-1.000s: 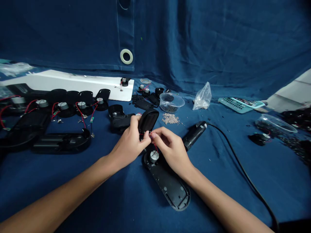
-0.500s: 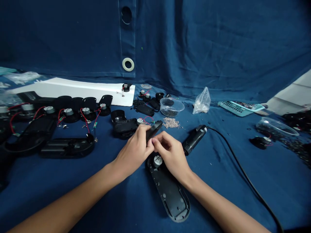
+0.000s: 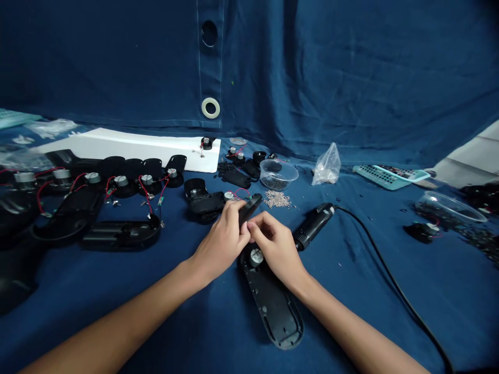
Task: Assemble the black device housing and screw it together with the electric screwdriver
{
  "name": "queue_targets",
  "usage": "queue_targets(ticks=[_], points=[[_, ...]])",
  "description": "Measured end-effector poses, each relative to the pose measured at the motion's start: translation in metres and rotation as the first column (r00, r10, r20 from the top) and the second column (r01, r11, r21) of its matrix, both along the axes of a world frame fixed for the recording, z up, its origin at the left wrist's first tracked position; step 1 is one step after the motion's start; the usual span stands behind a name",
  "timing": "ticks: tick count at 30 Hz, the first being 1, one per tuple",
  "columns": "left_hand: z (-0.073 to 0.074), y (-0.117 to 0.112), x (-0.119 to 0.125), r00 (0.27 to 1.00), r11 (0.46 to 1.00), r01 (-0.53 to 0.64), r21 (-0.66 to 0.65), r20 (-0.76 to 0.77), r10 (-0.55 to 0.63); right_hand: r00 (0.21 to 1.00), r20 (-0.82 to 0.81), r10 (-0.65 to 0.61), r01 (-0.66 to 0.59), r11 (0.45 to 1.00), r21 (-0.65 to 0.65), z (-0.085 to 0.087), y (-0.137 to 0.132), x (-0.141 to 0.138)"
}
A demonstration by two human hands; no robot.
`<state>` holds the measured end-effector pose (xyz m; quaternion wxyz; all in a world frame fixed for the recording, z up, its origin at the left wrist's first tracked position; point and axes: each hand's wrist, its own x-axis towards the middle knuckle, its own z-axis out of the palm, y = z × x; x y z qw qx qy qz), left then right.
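My left hand [image 3: 222,241] is closed on a dark plastic part [image 3: 250,208], held tilted above the table. Thumb and forefinger of my right hand [image 3: 277,249] are pinched together against the left fingertips; whatever they hold is too small or hidden to make out. Below both hands lies a long, rounded black housing [image 3: 278,314] with a white round motor [image 3: 256,257] at its far end. Part of that end is covered by my right hand. Just beyond the right hand rests a black electric screwdriver [image 3: 315,226] with its cord.
Black housings with motors and red wires [image 3: 120,228] line the left side. Beyond my hands are a pile of small screws [image 3: 277,199], a clear plastic bowl [image 3: 278,175] and a plastic bag [image 3: 326,165]. A turquoise basket [image 3: 385,179] stands at right; the screwdriver's cord [image 3: 384,267] crosses the cloth.
The view has shifted slightly, so things appear a little farther right. Both hands keep nearly the same pose around the dark plastic part.
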<state>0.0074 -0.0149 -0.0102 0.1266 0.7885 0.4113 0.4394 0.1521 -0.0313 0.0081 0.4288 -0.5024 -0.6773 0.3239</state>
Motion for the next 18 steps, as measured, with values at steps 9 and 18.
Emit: queue_targets(ticks=[9,18], points=[[0.004,-0.003,-0.003,0.996,0.998,-0.048,-0.033,0.077,0.05,0.979,-0.203,-0.013,0.008,1.0,-0.024,-0.005,0.01,0.009],[0.01,-0.01,0.001,0.979,0.991,-0.068,-0.119,0.183,0.089,0.935,-0.268,0.231,-0.226,0.973,0.051,0.001,0.01,0.007]])
